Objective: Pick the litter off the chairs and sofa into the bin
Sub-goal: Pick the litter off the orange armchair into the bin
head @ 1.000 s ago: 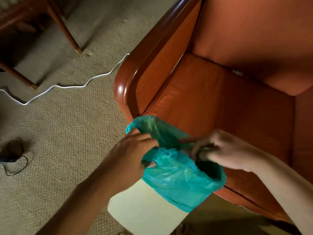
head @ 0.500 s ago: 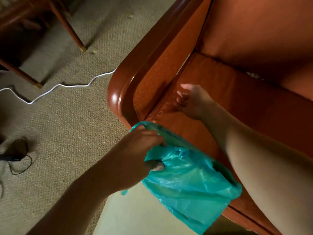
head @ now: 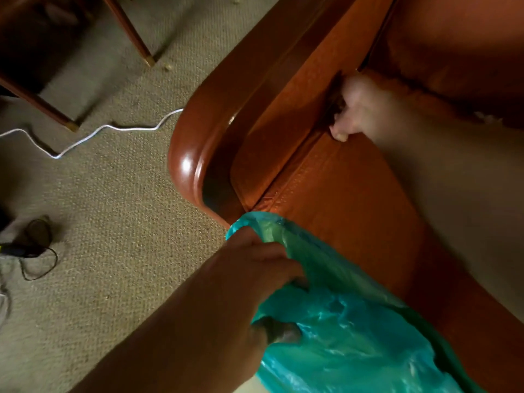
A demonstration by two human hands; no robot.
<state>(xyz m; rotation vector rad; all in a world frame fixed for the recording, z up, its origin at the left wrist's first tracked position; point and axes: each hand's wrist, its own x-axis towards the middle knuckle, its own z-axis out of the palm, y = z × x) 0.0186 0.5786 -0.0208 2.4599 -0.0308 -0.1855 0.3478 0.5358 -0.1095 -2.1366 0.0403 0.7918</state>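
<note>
Low in the frame, the left hand (head: 249, 282) grips the green bag (head: 340, 330), while the blurred right hand (head: 354, 109), fingers curled, reaches into the sofa (head: 340, 194) crevice, upper right, grip unclear.

A coarse beige carpet (head: 119, 194) covers the floor. A white cable (head: 93, 136) snakes across it, a black cord (head: 37, 251) lies coiled at left, and dark wooden furniture legs (head: 130, 32) stand beyond.

text: none readable
bag (head: 348, 333): plain teal plastic, no print visible
sofa (head: 348, 194): plain orange-brown leather, no label or brand mark
cable (head: 93, 134), upper left: white, no markings
carpet (head: 119, 222): no signs or numbers
</note>
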